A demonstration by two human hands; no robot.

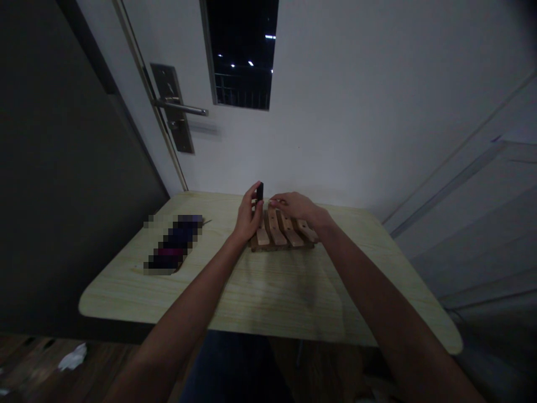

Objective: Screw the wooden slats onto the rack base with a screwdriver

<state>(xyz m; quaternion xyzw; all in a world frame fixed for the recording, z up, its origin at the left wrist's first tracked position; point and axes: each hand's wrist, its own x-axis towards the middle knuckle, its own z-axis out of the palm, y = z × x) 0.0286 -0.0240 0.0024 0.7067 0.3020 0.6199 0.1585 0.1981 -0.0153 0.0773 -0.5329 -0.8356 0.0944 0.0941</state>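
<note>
A set of wooden slats (280, 232) lies on the pale wood-grain table (268, 291) near its far edge. My left hand (248, 215) is raised at the slats' left end, its fingers pinched on a small dark block (259, 192) held upright. My right hand (296, 208) rests on top of the slats with its fingers bent down, pressing on them. The far ends of the slats are hidden under that hand.
A blurred dark object (174, 250) lies on the table's left part. Behind the table stands a white door with a metal lever handle (180, 107) and a dark window (243, 53). A crumpled white scrap (73, 356) lies on the floor at left.
</note>
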